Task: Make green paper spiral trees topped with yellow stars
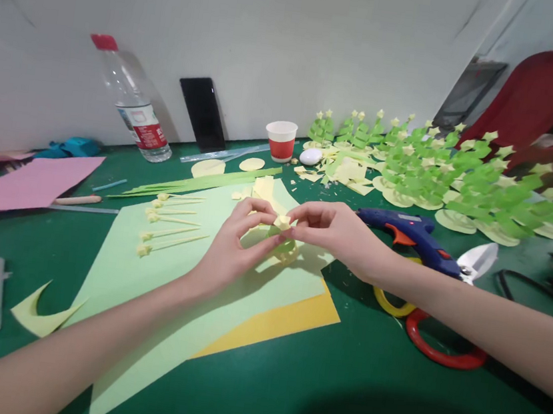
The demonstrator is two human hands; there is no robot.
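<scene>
A small green paper tree (286,246) with a pale yellow star (282,222) on top is between my hands, over the light green sheet (144,298). My left hand (240,236) is closed, with thumb and fingers pinching the tree just under its star. From the other side my right hand (331,230) also closes its fingertips at the star. My fingers cover part of the tree; its pale round base shows below them. To the left on the sheet lie several thin paper strips with star ends (172,238).
Finished paper trees (428,158) crowd the back right. A blue glue gun (417,234) and scissors (445,348) lie near my right forearm. At the back stand a paper cup (280,142), a phone (203,114) and a bottle (140,110). A person in red (527,90) is at far right.
</scene>
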